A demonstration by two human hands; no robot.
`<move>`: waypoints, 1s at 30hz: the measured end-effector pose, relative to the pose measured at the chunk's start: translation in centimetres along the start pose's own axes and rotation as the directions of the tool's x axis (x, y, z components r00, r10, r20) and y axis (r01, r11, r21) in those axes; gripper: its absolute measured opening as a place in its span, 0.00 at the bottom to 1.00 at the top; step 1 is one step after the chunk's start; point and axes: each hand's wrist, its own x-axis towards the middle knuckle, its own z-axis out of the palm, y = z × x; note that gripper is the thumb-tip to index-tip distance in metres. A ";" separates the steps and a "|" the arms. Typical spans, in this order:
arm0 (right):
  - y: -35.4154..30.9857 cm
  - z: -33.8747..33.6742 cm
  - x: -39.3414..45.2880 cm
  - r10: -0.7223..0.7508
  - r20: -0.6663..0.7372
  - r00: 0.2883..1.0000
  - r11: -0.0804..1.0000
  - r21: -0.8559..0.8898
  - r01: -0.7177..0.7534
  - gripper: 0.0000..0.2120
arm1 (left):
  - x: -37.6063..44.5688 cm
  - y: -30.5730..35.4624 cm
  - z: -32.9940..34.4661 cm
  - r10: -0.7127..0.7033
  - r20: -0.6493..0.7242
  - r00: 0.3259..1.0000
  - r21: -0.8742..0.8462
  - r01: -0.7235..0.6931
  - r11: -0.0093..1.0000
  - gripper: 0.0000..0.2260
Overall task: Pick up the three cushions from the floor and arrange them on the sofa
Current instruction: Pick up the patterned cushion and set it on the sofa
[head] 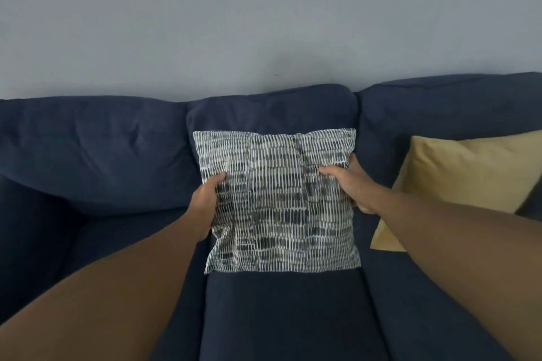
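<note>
A patterned cushion (278, 199) in white with dark blue dashes stands upright against the middle back pillow of the navy sofa (102, 155). My left hand (206, 201) grips its left edge, thumb on the front face. My right hand (347, 183) grips its right edge the same way. The cushion's lower edge rests on the middle seat. A plain yellow cushion (457, 184) leans against the sofa's back on the right seat, apart from the patterned one. No third cushion is in view.
A pale grey wall (264, 23) rises behind the sofa. The left seat and back pillow (88, 141) hold nothing. The floor is out of view.
</note>
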 end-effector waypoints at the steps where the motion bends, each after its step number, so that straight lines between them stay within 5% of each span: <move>1: 0.4 0.1 0.3 -0.011 -0.005 1.000 1.000 0.013 0.011 0.58 | 2.5 -1.3 -0.4 -0.012 0.001 1.000 0.007 0.012 1.000 0.51; 6: 3.4 0.1 3.0 -0.043 -0.018 0.999 0.999 0.032 0.044 0.47 | 4.9 -2.7 0.9 -0.024 -0.006 1.000 0.035 0.024 0.999 0.51; 16: 10.2 0.3 9.5 -0.036 0.025 0.999 0.999 -0.025 0.037 0.67 | 10.6 -6.3 4.2 0.006 -0.114 0.993 -0.032 -0.010 0.999 0.47; 21: 11.8 0.2 13.2 -0.126 -0.070 0.990 0.985 -0.125 0.117 0.58 | 17.3 -9.0 3.1 0.028 -0.107 0.994 -0.064 -0.035 0.997 0.32; 30: 15.1 2.0 16.0 0.001 -0.034 0.999 0.987 -0.159 -0.006 0.72 | 13.3 -8.2 6.0 0.161 -0.193 0.968 -0.042 -0.172 0.984 0.49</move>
